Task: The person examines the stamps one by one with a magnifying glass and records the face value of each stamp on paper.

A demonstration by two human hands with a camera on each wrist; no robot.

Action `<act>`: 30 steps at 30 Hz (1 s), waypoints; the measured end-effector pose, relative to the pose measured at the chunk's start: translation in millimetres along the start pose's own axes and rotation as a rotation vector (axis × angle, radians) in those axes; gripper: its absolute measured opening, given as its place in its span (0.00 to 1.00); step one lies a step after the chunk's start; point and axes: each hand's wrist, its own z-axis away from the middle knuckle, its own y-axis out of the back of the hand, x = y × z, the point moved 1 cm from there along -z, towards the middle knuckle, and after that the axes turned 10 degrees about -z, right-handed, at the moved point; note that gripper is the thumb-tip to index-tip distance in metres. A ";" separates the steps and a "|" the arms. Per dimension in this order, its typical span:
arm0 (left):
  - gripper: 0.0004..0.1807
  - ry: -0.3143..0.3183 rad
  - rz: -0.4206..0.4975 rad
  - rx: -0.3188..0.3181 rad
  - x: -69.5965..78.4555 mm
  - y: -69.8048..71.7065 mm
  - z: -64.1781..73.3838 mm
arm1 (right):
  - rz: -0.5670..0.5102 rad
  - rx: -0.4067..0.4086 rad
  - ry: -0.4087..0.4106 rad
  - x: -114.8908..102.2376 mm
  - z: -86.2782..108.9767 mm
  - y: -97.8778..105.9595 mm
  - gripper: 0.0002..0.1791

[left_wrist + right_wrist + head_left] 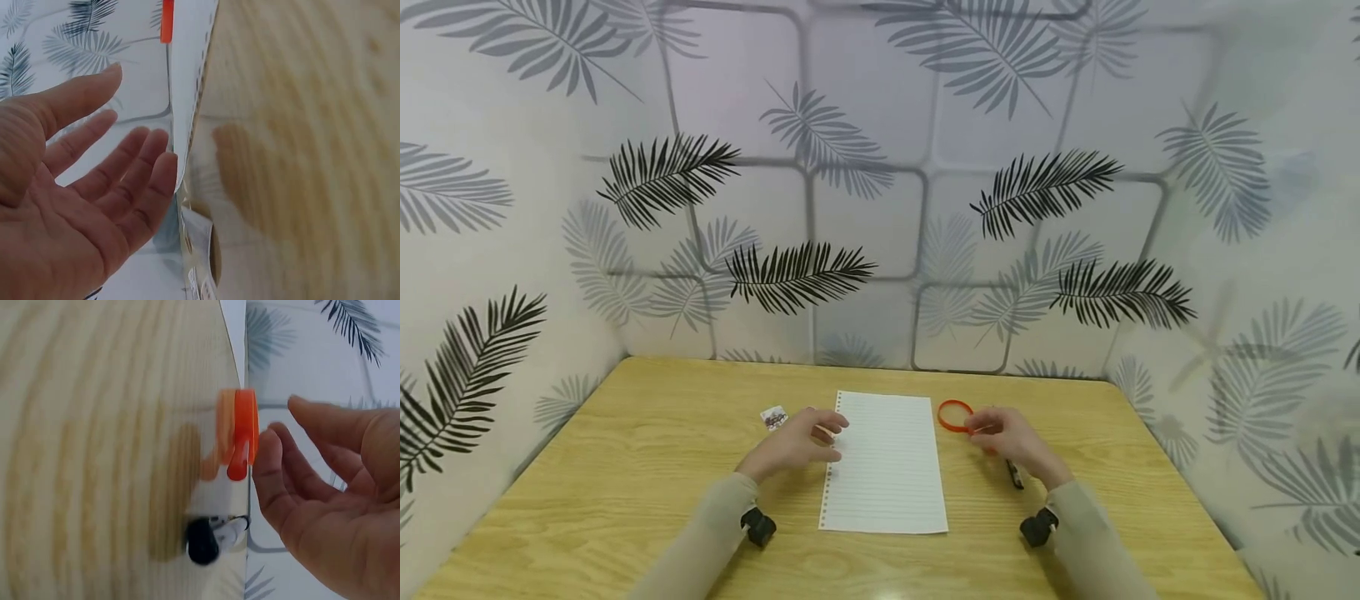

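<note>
A sheet of lined paper [886, 467] with a row of punched holes lies between the two hands. My left hand [797, 442] hovers at its left edge, fingers loosely bent and holding nothing; in the left wrist view the palm [69, 219] shows bare. On the other side, my right hand [1013, 440] is over an orange-red ring with a short handle [942, 418], partly covering it. Thumb and fingers stand apart in the right wrist view, with the fingertips close to the ring [245, 422]. A pen [1015, 474] with a black end lies beneath the right hand.
A small printed card [773, 417] lies behind the left hand. Everything rests on a wood-grain table [647, 450], with leaf-patterned curtains [865, 217] along its back and sides. Each wrist wears a small black camera [758, 527].
</note>
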 end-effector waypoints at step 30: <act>0.19 -0.013 0.118 0.103 -21.8 47.8 14.2 | 0.177 -0.281 0.027 3.6 -24.3 14.0 0.19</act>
